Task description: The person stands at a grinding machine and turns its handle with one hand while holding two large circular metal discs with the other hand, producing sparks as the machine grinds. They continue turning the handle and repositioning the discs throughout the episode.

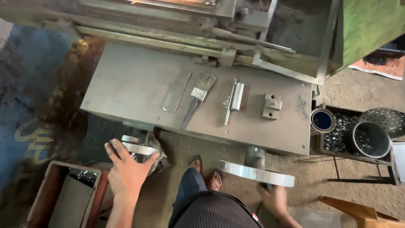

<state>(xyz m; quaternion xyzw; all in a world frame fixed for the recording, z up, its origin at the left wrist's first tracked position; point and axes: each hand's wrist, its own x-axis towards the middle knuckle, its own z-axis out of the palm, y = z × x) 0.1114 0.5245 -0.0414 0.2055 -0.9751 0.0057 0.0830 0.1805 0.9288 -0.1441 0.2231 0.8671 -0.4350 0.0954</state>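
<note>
My left hand (126, 169) grips the rim of a small shiny metal handwheel (141, 148) below the front left of a grey steel machine table (126, 80). My right hand (274, 198) is blurred, reaching under a larger shiny handwheel (257, 173) at the front right; whether it grips the wheel is unclear. On the table lie a flat metal strip (176, 93), a paintbrush (198, 95), a thin rod with a small metal cylinder (234, 99) and a small steel block (272, 106). My sandalled feet (206, 173) stand between the wheels.
Right of the table a dark tray (337, 139) holds several small metal parts, a blue-lined tin (322, 120), a metal pot (371, 139) and a perforated bowl (386, 118). A rusty open box (63, 194) sits lower left. Sandy floor lies around; a green machine panel (371, 25) stands upper right.
</note>
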